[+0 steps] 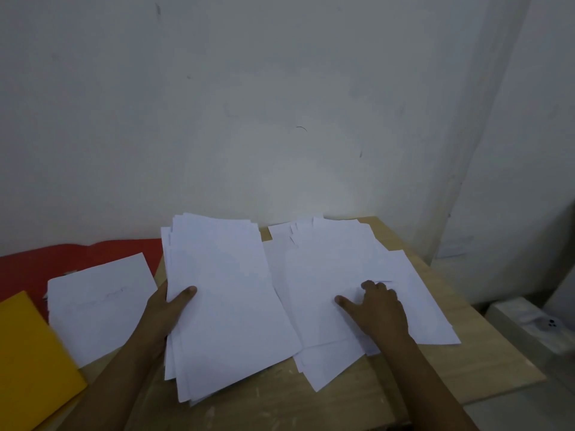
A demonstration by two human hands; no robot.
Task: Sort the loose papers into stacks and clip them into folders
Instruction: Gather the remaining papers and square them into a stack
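Observation:
A thick sheaf of white papers (224,300) lies in the middle of the wooden table (466,346). My left hand (168,309) grips its left edge, thumb on top. To the right spreads a loose, untidy pile of white sheets (329,259). My right hand (379,306) rests on that pile with fingers pressing and pinching at a top sheet. A smaller stack of papers (99,303) sits on a red folder (46,259) at the left. A yellow folder (28,359) lies at the near left.
A white wall (280,104) rises right behind the table. A white box-like object (535,325) sits low at the right, beyond the table's edge. Bare wood shows along the near and right edges of the table.

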